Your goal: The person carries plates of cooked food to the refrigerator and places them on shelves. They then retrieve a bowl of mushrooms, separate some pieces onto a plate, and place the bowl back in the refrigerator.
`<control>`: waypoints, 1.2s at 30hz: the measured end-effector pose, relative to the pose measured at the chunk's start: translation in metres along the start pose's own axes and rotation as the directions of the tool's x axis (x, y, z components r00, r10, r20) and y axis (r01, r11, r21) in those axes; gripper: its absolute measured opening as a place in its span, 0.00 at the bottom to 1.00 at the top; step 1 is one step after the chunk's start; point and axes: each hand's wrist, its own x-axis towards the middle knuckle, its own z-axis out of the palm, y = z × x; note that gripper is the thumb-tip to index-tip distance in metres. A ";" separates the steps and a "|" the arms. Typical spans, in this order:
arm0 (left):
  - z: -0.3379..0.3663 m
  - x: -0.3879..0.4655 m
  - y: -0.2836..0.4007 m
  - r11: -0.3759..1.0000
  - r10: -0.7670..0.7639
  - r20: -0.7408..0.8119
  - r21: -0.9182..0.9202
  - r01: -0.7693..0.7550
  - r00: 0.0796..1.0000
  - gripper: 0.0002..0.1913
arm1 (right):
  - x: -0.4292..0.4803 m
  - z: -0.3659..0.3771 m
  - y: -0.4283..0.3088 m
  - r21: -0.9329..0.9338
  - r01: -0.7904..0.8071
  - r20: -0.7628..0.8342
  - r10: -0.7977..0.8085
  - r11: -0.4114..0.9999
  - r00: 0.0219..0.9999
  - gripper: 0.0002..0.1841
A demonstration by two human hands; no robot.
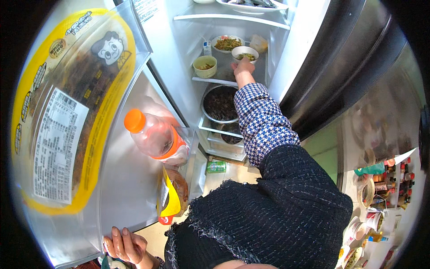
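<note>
My right hand (243, 70) reaches into the refrigerator and grips the near rim of a small white bowl (237, 52) with greenish food in it. The bowl is on or just above the grey shelf (221, 72); which one I cannot tell. Behind it sits a patterned plate of cooked food (215, 42), and to the left a cream bowl (203, 72) with a little food. At the lower left, the fingers of my left hand (126, 244) are curled at the edge of the open refrigerator door (129, 188).
Door racks hold a yellow-edged food package (92, 141), an orange-capped bottle (158, 138) and another package (179, 188). A pot of dark food (220, 104) stands one shelf down. A green can (216, 167) lies on the floor. Bottles (404, 176) and dishes fill the right side.
</note>
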 end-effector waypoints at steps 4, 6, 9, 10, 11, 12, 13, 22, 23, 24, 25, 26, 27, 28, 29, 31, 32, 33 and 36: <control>-0.001 0.001 0.004 0.998 -0.031 0.032 0.049 0.030 0.999 0.08 | 0.014 0.004 0.004 -0.006 0.056 0.009 -0.056 0.998 0.998 0.24; -0.002 0.001 0.004 0.998 -0.045 0.028 0.055 0.043 0.999 0.09 | 0.008 0.000 0.011 0.048 0.133 0.030 -0.135 0.990 0.990 0.25; -0.001 0.000 0.003 0.999 -0.046 -0.029 0.010 0.047 0.999 0.08 | -0.028 -0.014 0.026 0.104 0.054 0.148 -0.069 0.993 0.987 0.12; 0.000 0.002 0.002 0.999 -0.041 -0.057 -0.031 0.039 0.998 0.08 | -0.045 -0.029 0.029 0.095 0.074 0.309 -0.100 0.993 0.946 0.11; 0.000 0.004 0.000 0.998 -0.036 -0.068 -0.063 0.032 0.997 0.08 | -0.061 -0.046 0.029 0.067 0.076 0.445 -0.098 0.995 0.890 0.12; 0.003 0.005 -0.001 0.993 -0.004 -0.151 -0.118 -0.014 0.989 0.08 | -0.080 -0.069 0.031 0.064 0.097 0.512 -0.116 0.993 0.851 0.12; 0.002 0.007 -0.003 0.993 0.031 -0.165 -0.105 -0.048 0.986 0.08 | -0.097 -0.093 0.029 0.009 0.119 0.591 -0.101 0.993 0.800 0.12; 0.009 -0.020 0.011 0.730 0.060 -0.363 -0.619 -0.289 0.930 0.07 | -0.215 -0.407 0.008 -0.472 0.178 0.469 0.075 0.864 0.880 0.08; 0.004 -0.025 0.014 0.704 0.102 -0.272 -0.660 -0.263 0.957 0.07 | -0.230 -0.447 0.007 -0.520 0.084 0.340 0.116 0.850 0.933 0.09; 0.006 -0.028 0.021 0.629 0.057 -0.343 -0.717 -0.300 0.938 0.06 | -0.248 -0.487 0.007 -0.530 0.006 0.191 0.112 0.848 0.975 0.09; 0.003 -0.030 0.027 0.602 0.067 -0.283 -0.753 -0.265 0.957 0.06 | -0.264 -0.523 0.006 -0.535 -0.103 0.046 0.151 0.838 0.988 0.11; 0.000 -0.031 0.034 0.542 0.063 -0.276 -0.797 -0.265 0.959 0.06 | -0.284 -0.559 0.006 -0.478 -0.141 0.019 0.171 0.867 0.985 0.12; -0.003 -0.029 0.041 0.491 0.073 -0.261 -0.831 -0.262 0.963 0.05 | -0.304 -0.591 0.007 -0.439 -0.205 -0.075 0.192 0.875 0.979 0.12; -0.006 -0.028 0.051 0.468 0.035 -0.224 -0.858 -0.215 0.974 0.07 | -0.324 -0.618 0.008 -0.368 -0.192 -0.095 0.169 0.910 0.981 0.12; -0.006 -0.023 0.060 0.386 0.026 -0.308 -0.874 -0.293 0.951 0.05 | -0.346 -0.640 0.008 -0.318 -0.195 -0.146 0.155 0.928 0.977 0.12; -0.023 -0.026 0.087 0.289 0.035 -0.371 -0.885 -0.365 0.928 0.04 | -0.374 -0.690 0.002 -0.200 -0.126 -0.195 0.086 0.972 0.977 0.12; -0.025 -0.023 0.098 0.249 0.043 -0.389 -0.888 -0.387 0.920 0.05 | -0.386 -0.707 -0.002 -0.133 -0.101 -0.227 0.069 0.986 0.971 0.12; -0.033 -0.022 0.109 0.219 0.054 -0.413 -0.883 -0.415 0.909 0.05 | -0.398 -0.724 -0.006 -0.067 -0.064 -0.225 0.047 0.996 0.973 0.12; -0.051 -0.014 0.140 0.168 0.101 -0.427 -0.883 -0.438 0.899 0.06 | -0.426 -0.756 -0.011 0.023 -0.027 -0.312 0.033 0.999 0.950 0.11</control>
